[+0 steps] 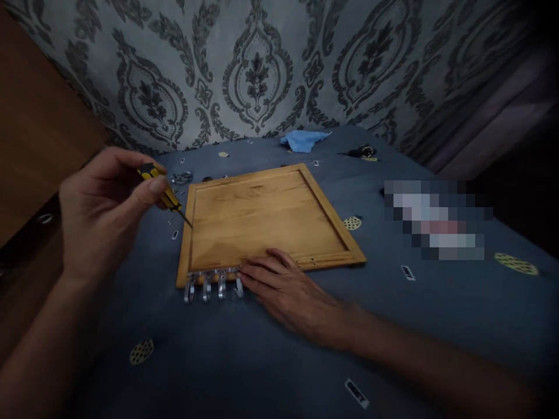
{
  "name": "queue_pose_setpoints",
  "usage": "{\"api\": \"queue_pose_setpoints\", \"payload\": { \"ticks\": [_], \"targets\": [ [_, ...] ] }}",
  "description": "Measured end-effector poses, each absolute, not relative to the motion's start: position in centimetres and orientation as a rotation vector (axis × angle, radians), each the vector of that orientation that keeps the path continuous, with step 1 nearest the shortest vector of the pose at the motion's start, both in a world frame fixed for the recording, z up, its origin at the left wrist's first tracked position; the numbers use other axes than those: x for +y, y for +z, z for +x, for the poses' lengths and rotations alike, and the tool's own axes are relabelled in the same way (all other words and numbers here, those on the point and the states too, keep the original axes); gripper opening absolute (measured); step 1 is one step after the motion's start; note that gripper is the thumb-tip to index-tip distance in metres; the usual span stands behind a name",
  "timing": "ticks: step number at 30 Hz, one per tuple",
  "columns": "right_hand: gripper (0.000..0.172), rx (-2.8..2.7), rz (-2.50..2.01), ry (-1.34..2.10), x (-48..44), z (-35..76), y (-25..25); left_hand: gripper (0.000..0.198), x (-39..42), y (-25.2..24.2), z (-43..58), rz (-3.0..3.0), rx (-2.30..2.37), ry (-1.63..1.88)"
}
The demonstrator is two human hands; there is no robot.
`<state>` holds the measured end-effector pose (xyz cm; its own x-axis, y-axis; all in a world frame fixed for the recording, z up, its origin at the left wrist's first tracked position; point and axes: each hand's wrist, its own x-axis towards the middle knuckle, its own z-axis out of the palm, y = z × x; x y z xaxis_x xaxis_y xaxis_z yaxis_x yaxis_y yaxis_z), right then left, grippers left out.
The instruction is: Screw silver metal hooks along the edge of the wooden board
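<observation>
A square wooden board with a raised rim lies on a blue patterned cloth. A metal rack of several hooks sits along the board's near left edge. My left hand is raised left of the board, fingers closed on a yellow and black screwdriver whose tip points down at the board's left rim. My right hand rests flat on the board's near edge, its fingertips touching the right end of the hook rack.
A crumpled blue rag and a dark small tool lie at the far side near the patterned wall. Small metal parts sit beyond the board's far left corner. A wooden cabinet stands at the left. A blurred patch lies at the right.
</observation>
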<state>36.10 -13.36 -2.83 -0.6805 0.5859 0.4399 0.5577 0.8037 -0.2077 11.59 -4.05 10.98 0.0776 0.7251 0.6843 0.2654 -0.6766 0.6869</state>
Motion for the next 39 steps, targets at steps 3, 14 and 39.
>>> {"api": "queue_pose_setpoints", "payload": {
  "ticks": [3, 14, 39],
  "targets": [
    [0.038, -2.486, -0.833, 0.074, -13.3, 36.1, -2.9, 0.014, -6.1, 11.4, 13.2, 2.009, 0.977, 1.574],
    [0.037, -2.490, -0.856, 0.107, -13.5, 36.0, -2.8, 0.010, -7.2, 8.7, 14.5, 2.246, 0.935, 1.334],
    [0.036, -2.508, -0.860, 0.130, -13.5, 36.0, -2.5, 0.008, -7.4, 8.2, 14.8, 2.205, 0.915, 1.267]
  ]
}}
